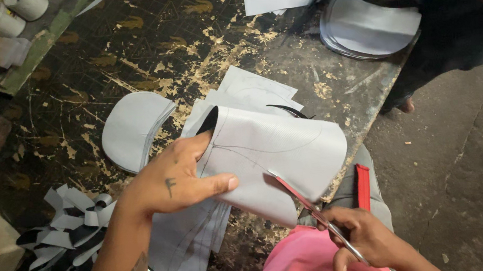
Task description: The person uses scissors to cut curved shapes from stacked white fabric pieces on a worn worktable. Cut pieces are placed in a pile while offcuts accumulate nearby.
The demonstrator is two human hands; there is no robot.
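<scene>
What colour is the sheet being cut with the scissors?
Light grey sheet, seen in the head view.

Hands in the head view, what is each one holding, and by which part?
The left hand grips a folded grey sheet at its left edge. The right hand holds scissors by the handles, blades at the sheet's lower edge.

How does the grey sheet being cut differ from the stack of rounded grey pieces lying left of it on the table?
The grey sheet is held up and curved by the left hand, with scissors in the right hand at its lower edge; the stack of rounded pieces lies flat and untouched. The sheet is larger, with a drawn curved line; the stack's pieces are already dome-shaped. Both are the same pale grey material.
</scene>
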